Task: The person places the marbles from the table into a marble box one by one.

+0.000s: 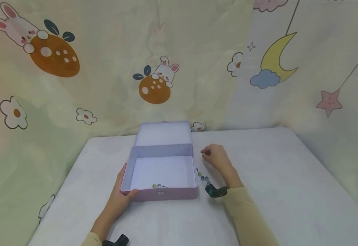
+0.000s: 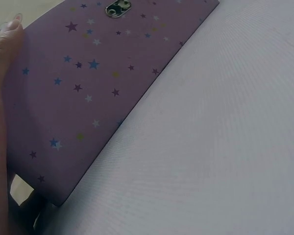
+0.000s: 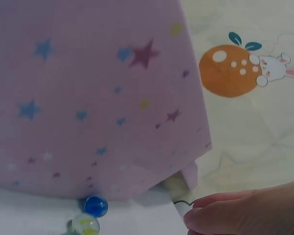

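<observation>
A pale purple box [image 1: 166,194] with printed stars and a small metal clasp [image 2: 118,8] stands on the table, its lid [image 1: 163,133] tipped back. My left hand [image 1: 119,198] grips the front left corner, thumb over the front rim and fingers along the side. Inside, by the front wall, lie a few glass marbles [image 1: 154,186]. More marbles [image 1: 202,178] lie in a row outside the right wall; a blue marble [image 3: 96,206] shows up close. My right hand [image 1: 217,157] hovers right of the box, fingertips together; whether anything is between them is hidden.
The box stands on a white-covered table [image 1: 277,164]. Behind it hangs a patterned cloth [image 1: 111,68] with rabbits, flowers and a moon. Dark wrist devices [image 1: 216,191] sit on both forearms, the right one close to the row of marbles.
</observation>
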`<state>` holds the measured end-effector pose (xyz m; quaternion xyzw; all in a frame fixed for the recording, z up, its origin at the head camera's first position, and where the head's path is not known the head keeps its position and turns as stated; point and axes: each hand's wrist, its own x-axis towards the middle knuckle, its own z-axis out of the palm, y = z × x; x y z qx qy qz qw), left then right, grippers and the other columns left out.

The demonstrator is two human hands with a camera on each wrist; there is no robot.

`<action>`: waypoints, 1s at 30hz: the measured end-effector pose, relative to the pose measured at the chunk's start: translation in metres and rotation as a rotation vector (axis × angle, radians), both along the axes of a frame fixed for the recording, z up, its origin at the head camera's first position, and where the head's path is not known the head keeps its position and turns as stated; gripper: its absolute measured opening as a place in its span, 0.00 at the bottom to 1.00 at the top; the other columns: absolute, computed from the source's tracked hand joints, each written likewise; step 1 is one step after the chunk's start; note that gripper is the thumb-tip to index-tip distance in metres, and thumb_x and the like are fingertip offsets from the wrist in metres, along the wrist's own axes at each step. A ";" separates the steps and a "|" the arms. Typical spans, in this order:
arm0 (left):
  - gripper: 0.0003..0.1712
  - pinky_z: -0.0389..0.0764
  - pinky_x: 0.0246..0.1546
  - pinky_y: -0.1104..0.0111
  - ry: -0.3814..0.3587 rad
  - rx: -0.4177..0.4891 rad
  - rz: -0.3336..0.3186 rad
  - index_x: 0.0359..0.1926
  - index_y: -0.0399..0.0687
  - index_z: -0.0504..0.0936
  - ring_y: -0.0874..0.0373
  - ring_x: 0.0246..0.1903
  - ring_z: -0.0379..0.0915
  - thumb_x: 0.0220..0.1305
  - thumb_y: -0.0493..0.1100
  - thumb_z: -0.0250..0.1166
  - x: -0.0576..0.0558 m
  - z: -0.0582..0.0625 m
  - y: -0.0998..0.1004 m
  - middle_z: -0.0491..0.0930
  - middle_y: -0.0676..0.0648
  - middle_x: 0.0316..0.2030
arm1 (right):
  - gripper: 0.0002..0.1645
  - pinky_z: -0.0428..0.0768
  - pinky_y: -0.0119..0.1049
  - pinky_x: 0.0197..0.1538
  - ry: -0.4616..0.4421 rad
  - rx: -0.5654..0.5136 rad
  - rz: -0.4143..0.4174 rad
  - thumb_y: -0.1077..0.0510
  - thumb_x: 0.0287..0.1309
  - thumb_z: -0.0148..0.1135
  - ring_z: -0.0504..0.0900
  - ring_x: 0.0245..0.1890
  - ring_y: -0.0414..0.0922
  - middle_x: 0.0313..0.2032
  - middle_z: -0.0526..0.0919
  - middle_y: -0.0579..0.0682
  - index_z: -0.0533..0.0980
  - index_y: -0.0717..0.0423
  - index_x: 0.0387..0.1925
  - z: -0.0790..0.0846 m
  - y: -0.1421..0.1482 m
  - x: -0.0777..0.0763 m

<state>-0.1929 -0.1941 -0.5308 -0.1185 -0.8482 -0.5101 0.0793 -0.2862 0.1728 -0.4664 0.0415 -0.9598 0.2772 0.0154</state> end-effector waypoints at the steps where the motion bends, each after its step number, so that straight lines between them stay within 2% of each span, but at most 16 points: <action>1: 0.61 0.50 0.64 0.34 0.000 0.000 0.001 0.75 0.62 0.40 0.39 0.72 0.43 0.48 0.51 0.70 0.000 0.000 0.000 0.45 0.46 0.74 | 0.10 0.80 0.44 0.50 0.008 0.003 0.004 0.62 0.55 0.63 0.81 0.42 0.49 0.40 0.85 0.54 0.83 0.56 0.40 0.002 -0.002 0.001; 7: 0.61 0.49 0.64 0.34 -0.002 -0.002 0.005 0.75 0.59 0.40 0.39 0.72 0.43 0.48 0.51 0.70 -0.001 -0.001 0.000 0.46 0.47 0.74 | 0.10 0.80 0.43 0.50 0.054 0.003 0.015 0.62 0.56 0.63 0.82 0.42 0.48 0.40 0.85 0.53 0.84 0.55 0.41 0.012 -0.010 0.005; 14: 0.61 0.49 0.64 0.33 -0.009 -0.002 0.004 0.74 0.70 0.39 0.39 0.73 0.42 0.48 0.51 0.70 -0.002 -0.002 -0.001 0.45 0.48 0.75 | 0.10 0.82 0.40 0.47 0.125 -0.037 0.038 0.63 0.55 0.64 0.83 0.41 0.47 0.39 0.84 0.52 0.84 0.55 0.40 0.026 -0.018 0.013; 20: 0.61 0.49 0.63 0.33 -0.028 -0.017 0.010 0.73 0.73 0.38 0.39 0.73 0.41 0.49 0.50 0.70 -0.002 -0.001 0.000 0.43 0.48 0.75 | 0.10 0.83 0.38 0.45 0.163 -0.088 0.065 0.63 0.54 0.65 0.83 0.40 0.46 0.38 0.84 0.51 0.84 0.57 0.40 0.038 -0.026 0.020; 25: 0.61 0.49 0.63 0.33 -0.025 -0.031 0.013 0.74 0.72 0.38 0.39 0.73 0.42 0.49 0.51 0.70 -0.002 0.000 0.000 0.44 0.48 0.75 | 0.10 0.84 0.37 0.44 0.182 -0.172 0.106 0.66 0.53 0.65 0.84 0.39 0.46 0.37 0.84 0.52 0.84 0.60 0.38 0.034 -0.035 0.021; 30: 0.61 0.50 0.63 0.33 -0.010 -0.023 0.005 0.75 0.65 0.39 0.39 0.72 0.43 0.49 0.52 0.70 -0.002 0.000 0.000 0.45 0.47 0.74 | 0.09 0.83 0.35 0.46 0.112 -0.191 0.126 0.62 0.55 0.65 0.83 0.40 0.43 0.38 0.84 0.49 0.82 0.56 0.40 0.023 -0.049 0.020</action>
